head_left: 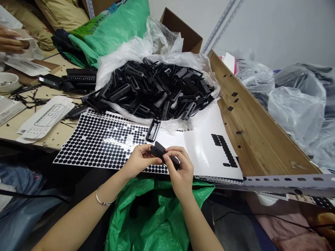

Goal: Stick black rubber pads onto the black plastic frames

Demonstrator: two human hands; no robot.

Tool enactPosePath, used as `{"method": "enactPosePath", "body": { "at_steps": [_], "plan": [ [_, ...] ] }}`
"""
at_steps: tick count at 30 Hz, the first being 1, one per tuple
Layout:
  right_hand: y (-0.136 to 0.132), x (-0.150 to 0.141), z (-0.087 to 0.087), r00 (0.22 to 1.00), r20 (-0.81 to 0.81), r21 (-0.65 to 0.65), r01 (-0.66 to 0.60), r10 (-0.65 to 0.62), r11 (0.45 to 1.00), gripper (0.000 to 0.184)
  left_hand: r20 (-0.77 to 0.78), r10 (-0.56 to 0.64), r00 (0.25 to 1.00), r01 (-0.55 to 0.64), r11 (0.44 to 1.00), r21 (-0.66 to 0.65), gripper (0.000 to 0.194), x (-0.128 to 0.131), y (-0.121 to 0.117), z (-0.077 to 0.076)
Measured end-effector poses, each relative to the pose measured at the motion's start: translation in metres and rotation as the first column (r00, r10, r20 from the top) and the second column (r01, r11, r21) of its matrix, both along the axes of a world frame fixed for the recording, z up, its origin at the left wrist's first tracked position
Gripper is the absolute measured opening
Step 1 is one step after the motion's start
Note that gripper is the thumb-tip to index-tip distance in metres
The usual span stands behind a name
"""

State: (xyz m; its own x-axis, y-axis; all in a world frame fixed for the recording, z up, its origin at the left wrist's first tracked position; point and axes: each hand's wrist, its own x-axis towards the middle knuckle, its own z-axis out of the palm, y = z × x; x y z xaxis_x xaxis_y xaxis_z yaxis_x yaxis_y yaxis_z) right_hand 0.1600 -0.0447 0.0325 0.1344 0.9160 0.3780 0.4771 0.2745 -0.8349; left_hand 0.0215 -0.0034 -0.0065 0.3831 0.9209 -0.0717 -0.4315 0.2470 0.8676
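Between my two hands is a small black plastic part [158,149], held over the front edge of the table. My left hand [141,158] pinches its left end between thumb and fingers. At its right end my right hand [180,167] is closed on it, thumb pressed against the face. Under and beside my hands lies a white sheet of round black stickers [99,139]. A single black plastic frame [153,130] rests just beyond my fingers. Farther back, a large heap of similar black plastic parts [157,87] fills an opened clear bag [209,66].
A white sheet with a few black strip stickers [225,150] lies at right, beside a wooden board edge [251,139]. An open green sack [157,216] is below my hands. Printed cards [47,116] and a white bowl [9,83] stand left, near another person's hand [12,42].
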Motion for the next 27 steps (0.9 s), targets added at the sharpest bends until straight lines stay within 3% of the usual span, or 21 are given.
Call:
{"method": "enactPosePath", "body": {
  "at_steps": [27],
  "plan": [
    [-0.0014,-0.0049,-0.0017,0.997,-0.079,-0.011,0.018,-0.019,1.0,0.01,-0.146,0.072,0.987,-0.058,0.994,0.093,0.03,-0.0012,-0.0003,0.0069]
  ]
}}
